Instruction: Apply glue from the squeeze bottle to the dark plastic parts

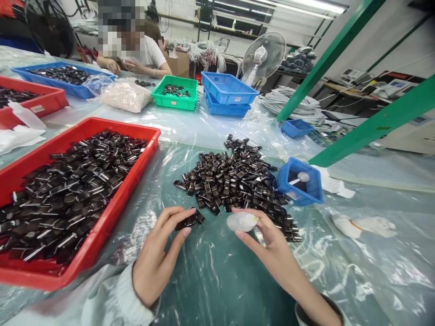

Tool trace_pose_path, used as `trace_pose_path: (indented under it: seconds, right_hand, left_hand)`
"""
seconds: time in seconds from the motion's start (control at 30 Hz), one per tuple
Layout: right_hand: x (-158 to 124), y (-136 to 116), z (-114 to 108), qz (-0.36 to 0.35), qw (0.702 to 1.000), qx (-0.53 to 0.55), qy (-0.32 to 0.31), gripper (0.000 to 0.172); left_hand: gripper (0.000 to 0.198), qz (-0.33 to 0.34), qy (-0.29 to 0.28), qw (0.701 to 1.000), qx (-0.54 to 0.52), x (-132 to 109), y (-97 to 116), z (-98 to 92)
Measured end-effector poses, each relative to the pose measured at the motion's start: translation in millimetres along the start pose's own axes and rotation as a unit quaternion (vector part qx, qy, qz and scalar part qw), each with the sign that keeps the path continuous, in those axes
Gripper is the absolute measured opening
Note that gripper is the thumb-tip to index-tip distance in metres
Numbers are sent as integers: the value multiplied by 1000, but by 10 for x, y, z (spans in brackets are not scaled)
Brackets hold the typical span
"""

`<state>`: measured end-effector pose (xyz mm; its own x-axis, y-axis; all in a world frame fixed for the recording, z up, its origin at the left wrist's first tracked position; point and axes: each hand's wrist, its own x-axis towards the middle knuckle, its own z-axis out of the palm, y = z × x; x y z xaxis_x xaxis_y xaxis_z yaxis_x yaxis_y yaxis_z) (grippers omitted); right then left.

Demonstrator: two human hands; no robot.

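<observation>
Red plastic forms the tray [34, 280] at left, heaped with dark parts [84, 185]; to its right, the left hand [158, 253] has its grip closed on black pieces [186, 221] near the front of the loose pile [234, 176], where a slack pinch could drop them among similar ones. Farther right, a white pad [239, 222] is clamped in the grip of the right hand [272, 244]; a wide sideways sweep could scatter the pile toward the blue bin [306, 198].

Left sleeve [102, 290] is pale; right cuff [335, 307] looks dark inside.
</observation>
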<state>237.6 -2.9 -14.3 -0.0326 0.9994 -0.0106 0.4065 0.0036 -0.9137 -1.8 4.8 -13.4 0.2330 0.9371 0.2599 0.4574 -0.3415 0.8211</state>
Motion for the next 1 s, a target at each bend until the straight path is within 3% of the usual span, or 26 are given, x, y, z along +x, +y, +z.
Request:
trace_pose_path:
  seconds: [0.07,0.13,0.23,0.3,0.4,0.47,0.6,1.0]
  right_hand:
    - [13,24,44,-11,1000,-16,20,28]
    - [1,23,57,-30,994,-55,85,31]
    - [-72,-21,65,-72,972,-133,178,20]
    - [-137,-59,104,-96,971,-168,140,17]
    - [-211,-89,231,-125,971,-201,7,7]
    - [-227,-87,321,-148,961,-232,-37,11]
    - [-204,-84,408,-176,945,-272,-47,20]
    - [-191,-155,367,-168,966,-180,-82,17]
  left_hand:
    - [29,1,-4,1000,-4,-3,-1,4]
    - [28,-1,-7,1000,-9,-1,-2,4]
    - [27,2,-10,1000,-22,5,-3,4]
    - [26,7,-18,999,-36,6,-1,9]
    - [25,7,-40,997,-61,-2,3,26]
    - [25,8,-50,997,-66,-12,-3,40]
    - [26,34,-73,995,-53,-32,-25,65]
    - [27,87,-72,992,-52,-68,-41,127]
